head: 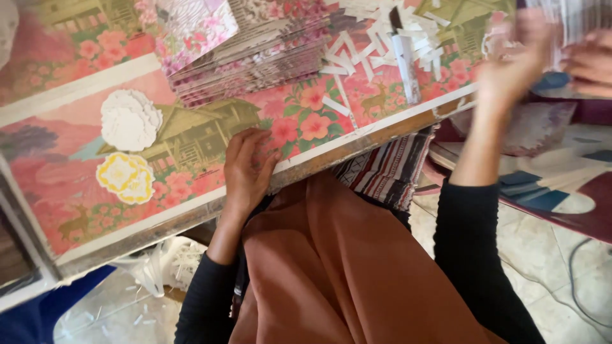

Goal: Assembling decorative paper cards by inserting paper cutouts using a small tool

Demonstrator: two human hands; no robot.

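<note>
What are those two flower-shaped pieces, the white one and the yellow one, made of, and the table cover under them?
White flower and yellow flower: probably cut paper, matte, with thin scalloped layered edges. Table cover: looks like printed plastic sheet, smooth with a slight sheen, lying flat to the table edge; it could be coated cloth.

Floral-clothed table [191, 137] — card stack [255, 60], paper strips [376, 44], two rosettes [131, 120].

The right hand [513, 60] is blurry, so its fingers are hard to see. Another hand [590, 60] is cut off by the right edge. The stack of flowery cards [248, 54] runs off the top. The white thing [7, 25] at the top left corner is mostly cut off.
</note>
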